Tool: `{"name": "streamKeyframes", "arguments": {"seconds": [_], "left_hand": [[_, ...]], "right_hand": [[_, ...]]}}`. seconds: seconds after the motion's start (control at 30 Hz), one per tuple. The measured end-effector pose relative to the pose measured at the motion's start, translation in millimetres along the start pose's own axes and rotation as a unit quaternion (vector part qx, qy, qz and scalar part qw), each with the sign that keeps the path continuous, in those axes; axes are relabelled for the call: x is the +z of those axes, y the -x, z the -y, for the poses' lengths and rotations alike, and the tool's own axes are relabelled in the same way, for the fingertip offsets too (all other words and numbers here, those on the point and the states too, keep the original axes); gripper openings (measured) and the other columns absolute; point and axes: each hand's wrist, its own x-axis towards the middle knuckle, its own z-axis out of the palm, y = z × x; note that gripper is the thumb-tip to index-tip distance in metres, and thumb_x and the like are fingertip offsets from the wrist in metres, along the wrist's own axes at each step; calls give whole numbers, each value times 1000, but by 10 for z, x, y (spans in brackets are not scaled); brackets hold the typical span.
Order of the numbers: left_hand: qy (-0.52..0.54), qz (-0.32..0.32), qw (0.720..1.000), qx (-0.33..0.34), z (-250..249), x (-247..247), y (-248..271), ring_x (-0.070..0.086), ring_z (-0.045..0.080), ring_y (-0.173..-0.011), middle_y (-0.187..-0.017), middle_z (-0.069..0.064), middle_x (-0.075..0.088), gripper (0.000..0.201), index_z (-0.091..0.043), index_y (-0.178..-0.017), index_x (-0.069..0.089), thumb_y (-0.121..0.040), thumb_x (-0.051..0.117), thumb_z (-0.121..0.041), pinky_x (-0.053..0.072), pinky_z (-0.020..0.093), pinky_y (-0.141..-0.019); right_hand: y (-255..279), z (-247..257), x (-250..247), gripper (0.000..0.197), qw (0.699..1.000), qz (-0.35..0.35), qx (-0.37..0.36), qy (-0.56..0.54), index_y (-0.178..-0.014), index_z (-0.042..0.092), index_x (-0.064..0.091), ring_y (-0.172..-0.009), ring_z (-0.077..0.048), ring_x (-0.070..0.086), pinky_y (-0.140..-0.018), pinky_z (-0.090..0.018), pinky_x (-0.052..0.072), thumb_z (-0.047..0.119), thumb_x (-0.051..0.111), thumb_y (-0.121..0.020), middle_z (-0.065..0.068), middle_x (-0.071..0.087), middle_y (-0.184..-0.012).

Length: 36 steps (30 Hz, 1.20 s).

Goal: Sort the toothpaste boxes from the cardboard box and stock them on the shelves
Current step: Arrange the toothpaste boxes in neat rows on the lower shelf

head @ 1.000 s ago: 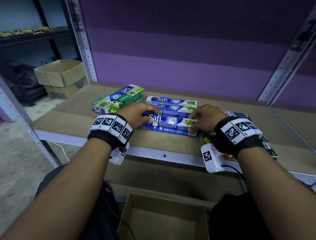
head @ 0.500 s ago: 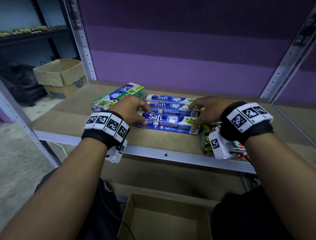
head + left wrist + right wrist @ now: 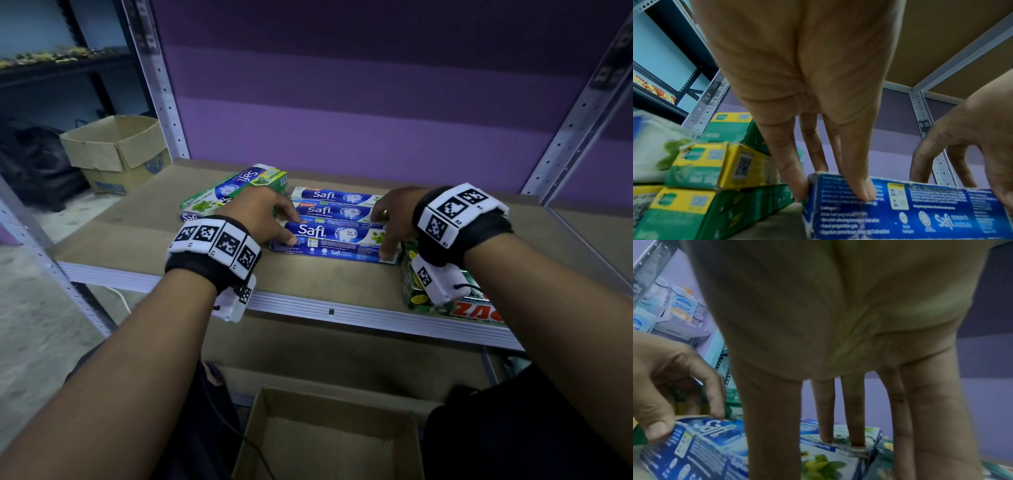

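Three blue Safi toothpaste boxes lie side by side on the brown shelf (image 3: 144, 240). The front box (image 3: 337, 236) shows its printed side. My left hand (image 3: 284, 228) is at the boxes' left ends, thumb (image 3: 863, 190) pressed on the front box's near face (image 3: 920, 211) and a fingertip (image 3: 797, 188) against its end. At the right ends my right hand (image 3: 383, 236) sets its thumb on the near side and straight fingertips (image 3: 857, 443) on top of the boxes. A stack of green Safi boxes (image 3: 239, 186) lies left of them. The open cardboard box (image 3: 325, 442) stands below the shelf.
A green and red box (image 3: 455, 308) lies on the shelf under my right wrist. Another open carton (image 3: 116, 150) sits on the floor at the left. Metal uprights (image 3: 161, 89) frame the bay against a purple back wall. The shelf stretches bare to the back right.
Both hands have slid a little farther back along the ends of the blue boxes, and my right wrist has risen. The boxes lie about where they were.
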Motion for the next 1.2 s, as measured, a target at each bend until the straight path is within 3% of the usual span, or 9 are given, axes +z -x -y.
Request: {"name": "streamKeyframes", "arguments": {"seconds": [0.13,0.23,0.4,0.57,0.73,0.93,1.0,1.1,1.2], "left_hand": [[4,-6,1000,5,-20,10,-31,54,9,-97,-109,-11,58,46,-33,-105,72,-64,91,-26,41,21,-81],[-2,-5,1000,17,-34,22,-58,52,7,-96,-111,-10,58,47,-30,-108,73,-65,91,-23,38,19,-82],[-14,1,999,30,-40,12,-77,52,6,-96,-120,-5,65,42,-30,-105,75,-66,90,-24,38,20,-83],[-17,10,999,44,-34,-4,-77,50,4,-100,-124,-6,64,37,-32,-105,75,-70,87,-31,37,20,-84],[-32,4,996,77,-74,26,-56,49,4,-95,-118,-3,66,32,-29,-108,74,-77,82,-29,34,17,-83],[-50,-7,996,80,-66,42,-38,49,5,-94,-119,-4,66,31,-30,-112,74,-81,78,-32,33,16,-83],[-46,-12,996,77,-53,20,-15,52,7,-97,-118,-5,66,28,-31,-109,74,-82,77,-35,35,17,-84],[-18,-40,995,93,-27,-50,31,58,6,-99,-109,-9,69,20,-33,-103,76,-84,73,-39,43,18,-83],[8,-96,988,119,12,-176,91,57,-4,-88,-101,-15,71,17,-33,-101,76,-87,70,-40,40,6,-75]], "right_hand": [[89,45,-72,87,1000,4,11,-8,-114,36,61,-88,-15,55,-66,-27,44,53,91,-34,12,53,-105],[144,70,-107,76,1000,12,18,-16,-112,35,60,-90,-17,56,-70,-28,46,45,95,-44,8,56,-111],[182,81,-139,82,1000,20,4,-6,-127,29,56,-101,-19,53,-85,-32,49,43,93,-55,4,53,-125],[237,18,-180,83,999,33,-12,-15,-139,30,48,-125,-22,47,-102,-37,44,42,87,-67,2,44,-143],[262,41,-165,73,1000,21,-15,-5,-137,29,52,-122,-22,49,-97,-39,48,36,85,-72,1,46,-141],[284,53,-177,70,999,21,-7,-28,-136,29,53,-108,-19,49,-80,-34,51,30,85,-74,2,47,-140],[303,66,-174,71,999,20,-5,-29,-136,28,53,-114,-22,50,-86,-36,51,31,85,-74,2,46,-141],[313,105,-175,72,1000,0,3,5,-135,31,55,-125,-21,48,-98,-36,44,48,83,-71,4,47,-142],[289,189,-187,66,1000,-26,8,0,-128,32,60,-123,-21,49,-98,-33,44,58,79,-71,5,48,-139]]}}
